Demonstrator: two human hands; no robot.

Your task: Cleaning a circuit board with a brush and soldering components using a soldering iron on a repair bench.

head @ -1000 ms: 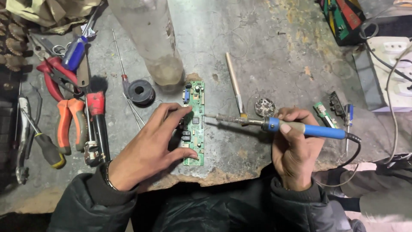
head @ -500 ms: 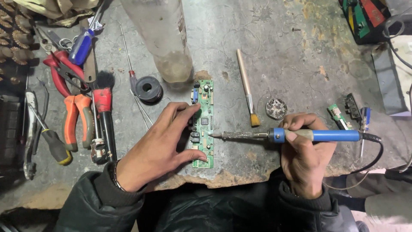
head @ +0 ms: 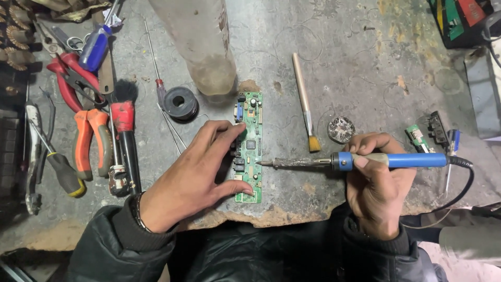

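A long green circuit board (head: 252, 130) lies on the grey worktop near its front edge. My left hand (head: 201, 169) rests flat on the board's left side, fingers spread, pinning it down. My right hand (head: 377, 180) grips a blue-handled soldering iron (head: 360, 161) held level. Its dark tip touches the board's right edge about halfway along. The iron's black cord (head: 462, 180) trails off to the right.
A cloudy plastic bottle (head: 201, 44) stands just behind the board. A solder spool (head: 180, 103), a small brush (head: 304, 102) and a round tin (head: 341, 129) lie nearby. Pliers (head: 88, 138), screwdrivers (head: 96, 44) and other tools crowd the left. Small parts (head: 425, 134) lie at right.
The iron's tip has come down and leftwards onto the board's right edge. My left hand stays on the board. The view has shifted slightly.
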